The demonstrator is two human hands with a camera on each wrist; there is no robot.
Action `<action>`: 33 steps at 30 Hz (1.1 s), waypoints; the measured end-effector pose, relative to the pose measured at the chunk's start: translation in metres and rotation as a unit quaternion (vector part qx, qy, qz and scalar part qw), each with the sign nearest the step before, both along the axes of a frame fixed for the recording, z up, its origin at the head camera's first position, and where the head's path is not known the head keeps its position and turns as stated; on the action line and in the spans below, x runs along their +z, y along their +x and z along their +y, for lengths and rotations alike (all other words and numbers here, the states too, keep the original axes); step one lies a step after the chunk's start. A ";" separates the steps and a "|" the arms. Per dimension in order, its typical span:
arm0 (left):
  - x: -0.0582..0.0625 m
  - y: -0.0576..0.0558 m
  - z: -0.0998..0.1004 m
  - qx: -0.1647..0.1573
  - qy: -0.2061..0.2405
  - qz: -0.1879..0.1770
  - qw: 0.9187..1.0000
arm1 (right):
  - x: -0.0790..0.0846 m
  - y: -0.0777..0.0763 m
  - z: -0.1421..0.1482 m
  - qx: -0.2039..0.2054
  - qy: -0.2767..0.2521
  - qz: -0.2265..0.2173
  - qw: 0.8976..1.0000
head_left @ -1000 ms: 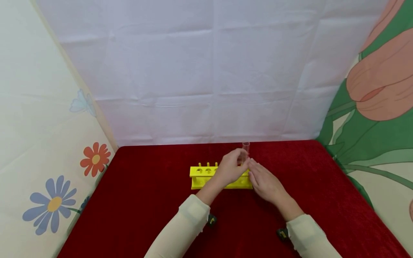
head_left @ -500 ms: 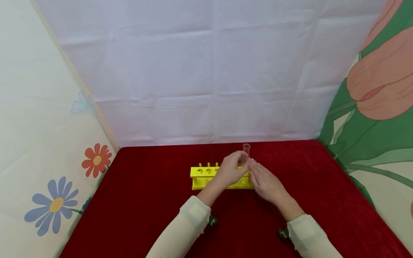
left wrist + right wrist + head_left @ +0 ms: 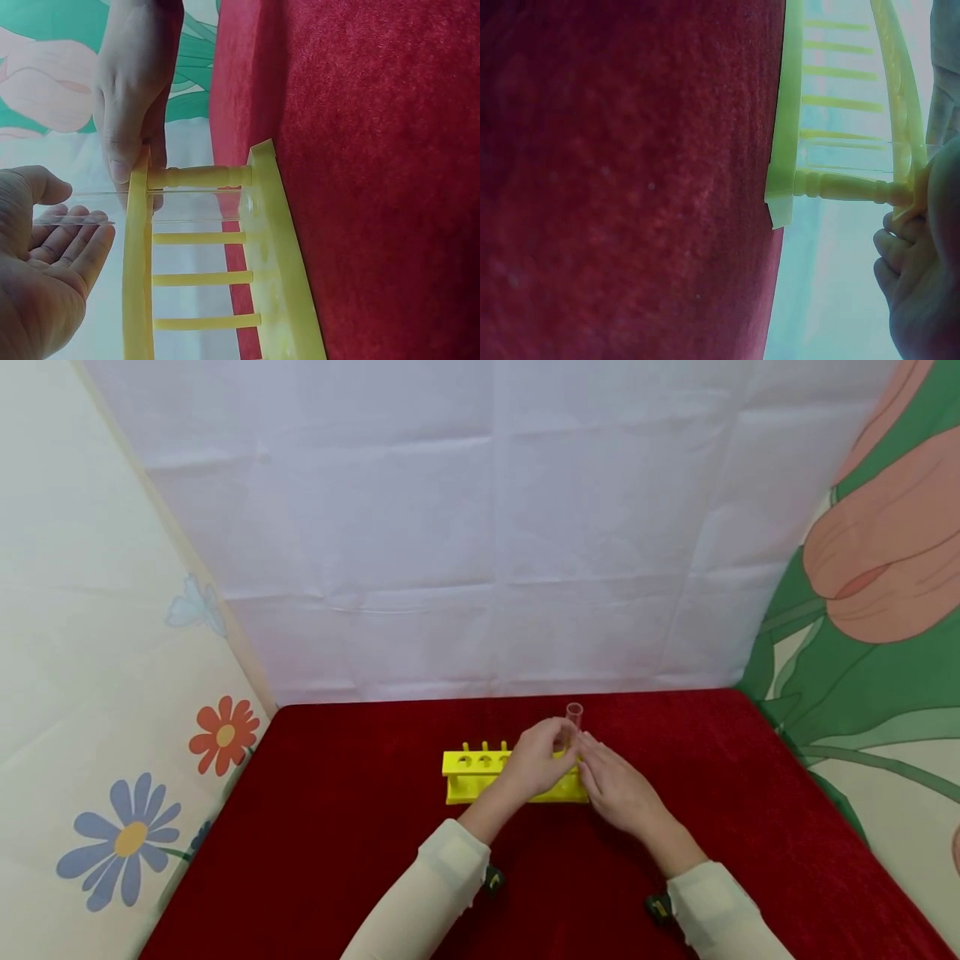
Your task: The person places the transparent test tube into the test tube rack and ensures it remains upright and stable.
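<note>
A clear test tube [image 3: 574,713] stands upright at the right end of a yellow test tube rack [image 3: 468,763]. In the left wrist view the tube [image 3: 196,206] passes through the top plate and reaches down to the base. My left hand [image 3: 538,758] curls its thumb and fingers round the tube's upper part, above the top plate. My right hand [image 3: 621,783] grips the right end of the rack's top plate; the right wrist view shows its curled fingers [image 3: 897,255] at that corner. In the head view the left hand hides part of the rack and tube.
The rack stands on a red velvety tablecloth [image 3: 337,827]. Behind it hangs a white cloth [image 3: 390,552]; flower-patterned panels [image 3: 885,568] flank the table. Short yellow pegs [image 3: 484,747] rise along the rack's back. A dark device sits under each wrist.
The test tube has slid a little lower in the rack, with the left hand slightly lower too. The right hand keeps its grip on the rack's end.
</note>
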State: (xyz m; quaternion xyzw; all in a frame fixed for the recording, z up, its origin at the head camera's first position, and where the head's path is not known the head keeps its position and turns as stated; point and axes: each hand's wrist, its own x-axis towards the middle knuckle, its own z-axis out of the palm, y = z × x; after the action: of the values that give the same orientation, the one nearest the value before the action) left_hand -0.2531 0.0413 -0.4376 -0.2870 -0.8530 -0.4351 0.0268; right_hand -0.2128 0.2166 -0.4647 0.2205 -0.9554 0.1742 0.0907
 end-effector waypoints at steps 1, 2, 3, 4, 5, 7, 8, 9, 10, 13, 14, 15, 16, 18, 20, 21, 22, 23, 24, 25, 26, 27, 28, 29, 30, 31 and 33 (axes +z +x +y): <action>0.000 0.000 0.000 0.000 0.000 0.002 1.000 | 0.000 0.000 0.000 0.000 -0.001 0.000 1.000; -0.001 0.000 0.000 0.001 -0.001 0.003 1.000 | -0.001 0.000 0.000 0.000 -0.002 0.001 1.000; -0.001 0.000 0.000 0.001 -0.002 0.005 1.000 | -0.001 0.000 0.000 0.001 -0.003 0.003 1.000; -0.002 0.000 0.000 0.001 -0.004 0.006 1.000 | -0.001 0.000 0.000 0.002 -0.004 0.005 1.000; -0.002 0.000 0.001 0.002 -0.007 0.008 1.000 | -0.001 -0.001 0.000 0.004 -0.005 0.008 1.000; -0.002 0.000 0.001 0.005 -0.016 0.013 1.000 | -0.002 -0.002 0.001 0.007 -0.004 0.012 1.000; -0.002 0.000 0.001 0.005 -0.019 0.014 1.000 | -0.002 -0.002 0.001 0.008 -0.003 0.014 1.000; -0.002 0.000 0.001 0.005 -0.022 0.016 1.000 | -0.002 -0.002 0.001 0.009 -0.003 0.015 1.000; -0.002 0.000 0.000 0.005 -0.025 0.017 1.000 | -0.002 -0.003 0.001 0.010 -0.002 0.016 1.000; -0.002 -0.001 0.000 0.005 -0.030 0.017 0.999 | -0.003 -0.003 0.001 0.011 0.000 0.016 1.000; -0.002 -0.001 0.000 0.004 -0.030 0.015 0.999 | -0.003 -0.004 0.001 0.011 0.000 0.016 1.000; -0.002 -0.001 0.001 0.004 -0.030 0.013 0.999 | -0.003 -0.004 0.001 0.012 -0.001 0.016 1.000; -0.001 -0.001 0.000 0.003 -0.030 0.011 0.999 | -0.003 -0.004 0.001 0.012 0.000 0.016 1.000; -0.001 0.000 0.000 0.003 -0.029 0.007 1.000 | -0.002 -0.004 0.001 0.011 0.000 0.015 1.000; -0.001 0.000 0.001 0.002 -0.028 0.001 1.000 | -0.002 -0.003 0.001 0.011 0.001 0.013 1.000; -0.001 0.000 0.001 0.002 -0.027 -0.001 1.000 | -0.002 -0.003 0.001 0.010 0.002 0.011 1.000; -0.001 0.000 0.001 0.001 -0.026 -0.003 1.000 | -0.002 -0.003 0.001 0.009 0.004 0.009 1.000; -0.001 0.000 0.001 0.001 -0.025 -0.004 1.000 | -0.002 -0.003 0.001 0.008 0.005 0.007 1.000; -0.001 0.000 0.000 0.000 -0.025 -0.005 1.000 | -0.002 -0.003 0.001 0.007 0.005 0.007 1.000; -0.001 0.000 0.001 0.000 -0.024 -0.006 1.000 | -0.001 -0.003 0.001 0.006 0.006 0.004 1.000; -0.001 0.000 0.001 0.000 -0.024 -0.006 1.000 | -0.001 -0.002 0.002 0.005 0.007 0.002 1.000; -0.001 0.000 0.001 0.000 -0.025 -0.006 1.000 | -0.002 -0.002 0.002 0.004 0.006 0.002 1.000; -0.002 -0.001 0.001 0.000 -0.027 -0.006 1.000 | -0.002 -0.002 0.002 0.004 0.005 0.002 1.000; -0.002 -0.001 0.001 0.000 -0.028 -0.007 1.000 | -0.002 -0.002 0.002 0.004 0.005 0.002 1.000; -0.002 -0.001 0.001 0.001 -0.030 -0.008 1.000 | -0.002 -0.003 0.002 0.005 0.004 0.003 1.000; -0.003 -0.001 0.001 0.001 -0.031 -0.009 0.999 | -0.003 -0.003 0.002 0.005 0.004 0.004 1.000; -0.003 -0.002 0.002 0.002 -0.035 -0.011 0.999 | -0.003 -0.004 0.002 0.007 0.002 0.006 1.000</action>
State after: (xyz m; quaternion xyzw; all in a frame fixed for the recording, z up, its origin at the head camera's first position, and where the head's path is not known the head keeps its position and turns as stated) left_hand -0.2548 0.0430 -0.4410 -0.2817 -0.8683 -0.4083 0.0086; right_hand -0.2164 0.2187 -0.4679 0.2286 -0.9536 0.1712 0.0950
